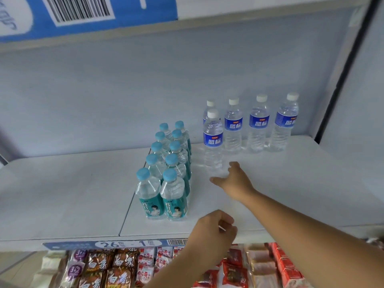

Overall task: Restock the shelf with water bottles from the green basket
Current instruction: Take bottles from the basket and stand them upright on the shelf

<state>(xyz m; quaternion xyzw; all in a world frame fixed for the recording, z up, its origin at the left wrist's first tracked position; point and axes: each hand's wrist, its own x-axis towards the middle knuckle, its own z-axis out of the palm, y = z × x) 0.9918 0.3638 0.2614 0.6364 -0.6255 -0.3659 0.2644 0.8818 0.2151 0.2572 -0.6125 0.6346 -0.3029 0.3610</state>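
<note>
1. R hand (230,179) reaches over the white shelf (291,194). Fingers and thumb are spread in an open cup at the base of the front water bottle (213,142); can't tell if they touch it.
2. That bottle stands upright, long axis vertical, just beyond and slightly left of the R hand. It sits in front of the leftmost of four back-row bottles (259,123), twd the shelf's back right corner.
3. L hand (216,228) is at the shelf's front edge, fingers curled in, nothing visible in them. R hand is much nearer the bottle.
4. Likely next: another bottle from the green basket, which is not in view.
5. Room: teal-label bottles (166,173) w/ blue caps in two files mid-shelf; barcoded carton (83,15) above; snack packets (116,271) below.
</note>
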